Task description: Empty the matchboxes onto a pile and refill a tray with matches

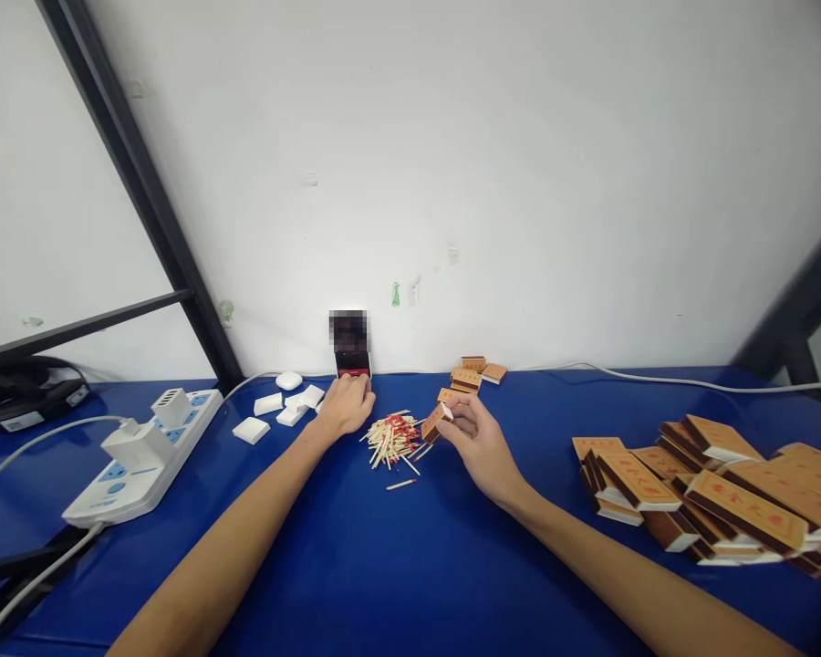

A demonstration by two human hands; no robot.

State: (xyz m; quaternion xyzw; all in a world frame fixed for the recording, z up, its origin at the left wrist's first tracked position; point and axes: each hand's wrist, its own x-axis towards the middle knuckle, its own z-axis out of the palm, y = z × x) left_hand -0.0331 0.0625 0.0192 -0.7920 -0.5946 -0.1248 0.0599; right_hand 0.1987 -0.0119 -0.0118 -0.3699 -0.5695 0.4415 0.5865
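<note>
Head view, matchbox between right fingers, beside matches

The right hand is holding a matchbox just beside a heap of red-tipped matches lying on the blue bench. The left hand is overlapping the lower edge of an upright screen, contact unclear. White pieces are lying to its left, piled matchboxes are lying on the right, and a power strip is sitting far left.
</note>
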